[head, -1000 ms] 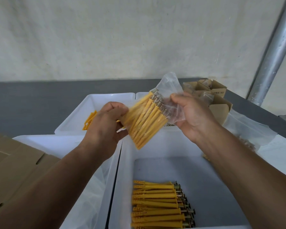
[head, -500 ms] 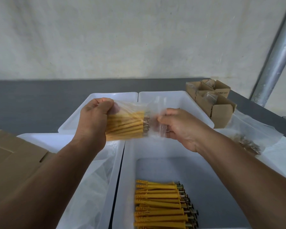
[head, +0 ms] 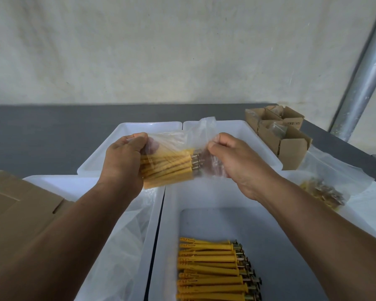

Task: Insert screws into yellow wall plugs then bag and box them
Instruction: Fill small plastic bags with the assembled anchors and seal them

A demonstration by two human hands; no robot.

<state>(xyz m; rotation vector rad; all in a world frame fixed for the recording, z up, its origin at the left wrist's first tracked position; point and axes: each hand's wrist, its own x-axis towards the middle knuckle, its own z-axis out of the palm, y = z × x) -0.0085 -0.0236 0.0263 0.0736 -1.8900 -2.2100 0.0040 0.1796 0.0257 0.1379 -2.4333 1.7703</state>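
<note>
Two hands (left hand [head: 122,161], right hand [head: 232,164]) gripping bag [head: 174,140] of plugs [head: 167,170], white bins [head: 204,192] beneath, cardboard boxes [head: 291,148] right.

Both hands hold a clear bag [head: 182,140] of yellow plugs [head: 167,168] above the white bins — left hand [head: 123,161] grips the bundle, right hand [head: 232,159] pinches the bag's open end.

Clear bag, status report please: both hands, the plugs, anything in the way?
Left hand grips plug bundle through clear bag. Right hand pinches bag at screw end. Nothing in the way.
</note>
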